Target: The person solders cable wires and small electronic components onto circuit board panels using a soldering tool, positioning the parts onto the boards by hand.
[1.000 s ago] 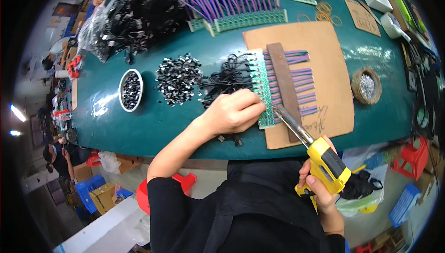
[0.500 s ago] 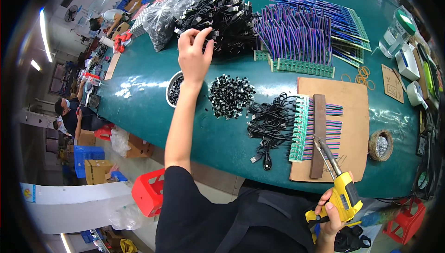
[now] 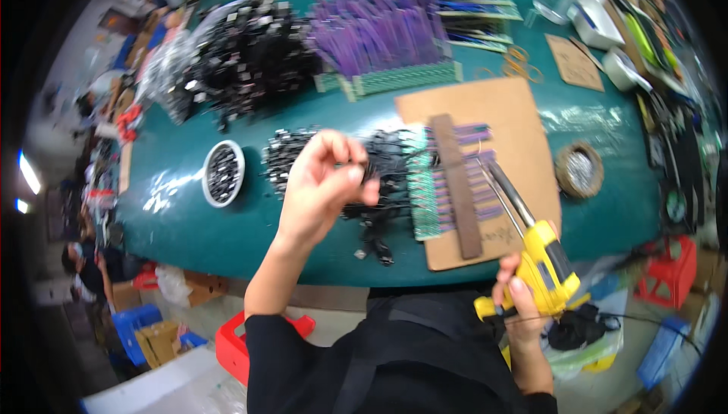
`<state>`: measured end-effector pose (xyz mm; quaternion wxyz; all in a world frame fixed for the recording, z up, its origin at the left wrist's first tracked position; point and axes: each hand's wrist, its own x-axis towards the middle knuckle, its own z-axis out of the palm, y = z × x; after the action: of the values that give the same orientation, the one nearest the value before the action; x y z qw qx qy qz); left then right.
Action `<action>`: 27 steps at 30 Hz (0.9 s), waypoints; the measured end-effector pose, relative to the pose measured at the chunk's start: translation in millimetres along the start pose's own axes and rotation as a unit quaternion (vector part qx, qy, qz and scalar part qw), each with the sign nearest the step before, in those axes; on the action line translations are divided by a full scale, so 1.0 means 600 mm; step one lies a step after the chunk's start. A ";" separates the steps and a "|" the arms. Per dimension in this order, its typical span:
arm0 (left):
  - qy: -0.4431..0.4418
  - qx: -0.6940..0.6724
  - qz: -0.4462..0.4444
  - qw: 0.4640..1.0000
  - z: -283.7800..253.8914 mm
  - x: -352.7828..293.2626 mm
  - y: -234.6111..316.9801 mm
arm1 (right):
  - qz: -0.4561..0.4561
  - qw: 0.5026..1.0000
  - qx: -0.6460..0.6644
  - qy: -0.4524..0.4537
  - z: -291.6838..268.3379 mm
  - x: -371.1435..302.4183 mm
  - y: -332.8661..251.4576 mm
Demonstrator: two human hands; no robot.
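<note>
My right hand (image 3: 523,300) is wrapped round the yellow grip of a soldering gun (image 3: 552,262), its metal tip pointing up over the board. My left hand (image 3: 322,183), blurred by motion, is closed in a pinch on what looks like a dark piece of black cable (image 3: 370,170). Below and beside it lie black cables (image 3: 379,224) joined to a row of green circuit boards (image 3: 423,186). A brown bar (image 3: 455,186) lies across the boards' purple and blue wires (image 3: 479,179), on a sheet of cardboard (image 3: 523,126).
A heap of black cables (image 3: 254,58) and wired circuit boards (image 3: 387,35) lie at the back. Small black parts (image 3: 284,158) are piled behind my left hand, with a bowl (image 3: 241,179) of them farther left. A round tin (image 3: 580,170) stands right of the cardboard.
My left hand has come back from the cable heap toward the boards, its fingers now pinched together. The view has shifted to the right. My right hand still holds the soldering gun.
</note>
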<state>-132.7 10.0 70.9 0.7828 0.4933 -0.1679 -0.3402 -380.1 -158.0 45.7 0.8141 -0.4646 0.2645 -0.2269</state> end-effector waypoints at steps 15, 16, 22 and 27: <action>-0.141 0.083 -0.194 0.967 0.042 -0.073 -0.071 | -0.043 0.999 -0.023 -0.010 0.012 0.020 -0.002; -0.215 0.245 -0.139 0.935 0.046 -0.068 -0.064 | -0.041 0.999 -0.024 -0.012 0.012 0.019 -0.002; -0.228 0.309 0.024 0.923 0.124 -0.064 -0.082 | -0.166 0.955 -0.229 -0.093 0.023 0.014 -0.007; -0.205 0.204 -0.131 0.948 0.134 -0.067 -0.102 | -0.139 0.965 -0.219 -0.043 0.031 0.006 -0.008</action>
<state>-231.9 -32.2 56.6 0.5624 0.5800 -0.3241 -0.4922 -365.9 -150.4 57.0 0.6635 -0.6732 0.2049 -0.2541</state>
